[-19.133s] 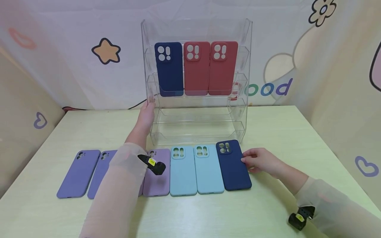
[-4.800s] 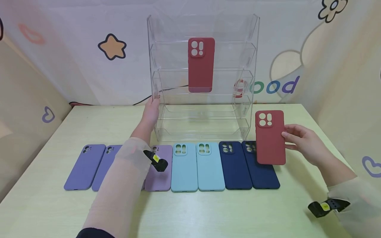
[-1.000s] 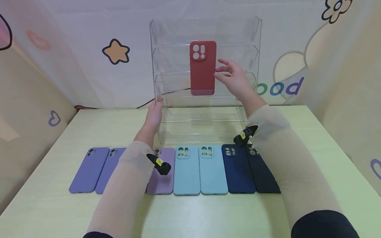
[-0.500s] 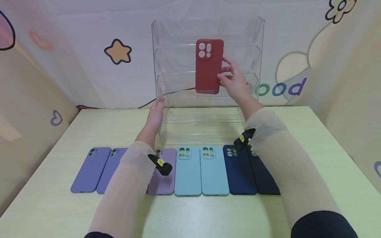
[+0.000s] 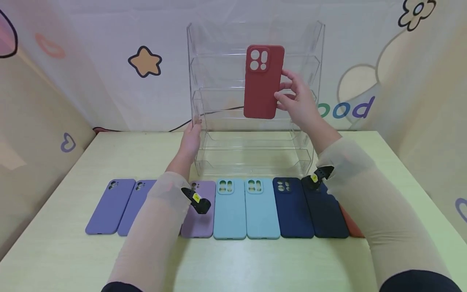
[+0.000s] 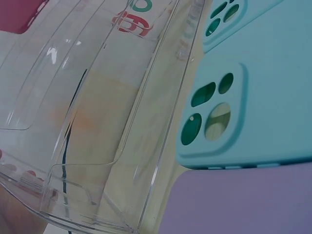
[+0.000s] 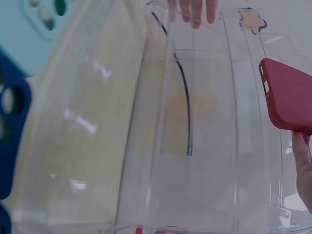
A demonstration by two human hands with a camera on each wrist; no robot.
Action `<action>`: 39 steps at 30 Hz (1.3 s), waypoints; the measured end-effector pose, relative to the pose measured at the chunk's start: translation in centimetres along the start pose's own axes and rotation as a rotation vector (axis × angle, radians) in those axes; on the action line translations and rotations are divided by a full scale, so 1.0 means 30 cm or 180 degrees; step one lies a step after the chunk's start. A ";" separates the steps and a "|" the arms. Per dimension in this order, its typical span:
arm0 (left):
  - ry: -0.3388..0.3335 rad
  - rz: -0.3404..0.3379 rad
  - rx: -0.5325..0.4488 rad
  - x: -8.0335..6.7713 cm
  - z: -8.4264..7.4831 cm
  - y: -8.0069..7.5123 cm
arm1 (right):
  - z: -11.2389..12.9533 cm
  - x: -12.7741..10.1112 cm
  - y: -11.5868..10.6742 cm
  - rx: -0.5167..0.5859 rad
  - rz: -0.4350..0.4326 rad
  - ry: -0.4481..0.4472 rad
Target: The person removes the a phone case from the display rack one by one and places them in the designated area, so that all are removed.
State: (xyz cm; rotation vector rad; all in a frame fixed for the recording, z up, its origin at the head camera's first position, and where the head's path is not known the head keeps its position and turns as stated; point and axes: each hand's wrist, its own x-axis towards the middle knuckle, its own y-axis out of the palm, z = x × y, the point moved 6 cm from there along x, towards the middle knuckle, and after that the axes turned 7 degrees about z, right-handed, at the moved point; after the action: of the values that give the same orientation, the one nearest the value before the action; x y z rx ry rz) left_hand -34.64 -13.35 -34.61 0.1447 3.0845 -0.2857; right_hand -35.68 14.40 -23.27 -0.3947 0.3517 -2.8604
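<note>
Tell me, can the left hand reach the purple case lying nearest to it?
Probably yes. The left hand rests on the clear rack, and the purple case lies uncovered just below its forearm.

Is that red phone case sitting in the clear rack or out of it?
Out. The right hand holds the red phone case upright in front of the clear rack, its bottom edge resting on no shelf.
</note>
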 end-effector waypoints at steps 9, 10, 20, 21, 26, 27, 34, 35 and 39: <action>-0.0025 -0.0033 0.0045 0.003 0.000 -0.014 | -0.077 -0.128 -0.011 -0.0246 0.0333 0.0099; -0.0035 -0.0036 0.0031 0.003 0.001 -0.015 | -0.088 -0.144 -0.017 -0.0255 0.0346 0.0140; -0.0082 -0.0016 0.0054 -0.003 0.014 -0.021 | -0.170 -0.291 -0.104 -0.0401 0.0306 0.0305; -0.0102 -0.0020 0.0051 -0.005 0.018 -0.022 | -0.175 -0.304 -0.110 -0.0425 0.0297 0.0331; -0.0109 0.0008 -0.0003 -0.008 0.019 -0.009 | -0.198 -0.365 -0.162 -0.0516 0.0236 0.0382; -0.0083 0.0014 -0.0010 -0.006 0.015 -0.006 | -0.199 -0.373 -0.172 -0.0526 0.0228 0.0364; -0.0038 -0.0022 0.0016 -0.001 0.003 -0.009 | -0.210 -0.419 -0.223 -0.0534 0.0210 0.0411; -0.0054 -0.0017 0.0010 -0.002 0.003 -0.009 | -0.214 -0.428 -0.230 -0.0562 0.0215 0.0432; -0.0071 0.0004 -0.0011 -0.004 0.004 -0.005 | -0.227 -0.467 -0.267 -0.0635 0.0238 0.0435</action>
State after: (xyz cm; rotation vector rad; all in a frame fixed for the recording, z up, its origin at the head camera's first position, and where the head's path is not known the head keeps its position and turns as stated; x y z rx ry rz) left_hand -34.53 -13.53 -34.69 0.1422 3.0625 -0.2799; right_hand -26.08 26.99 -30.79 -0.2156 0.6660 -2.7946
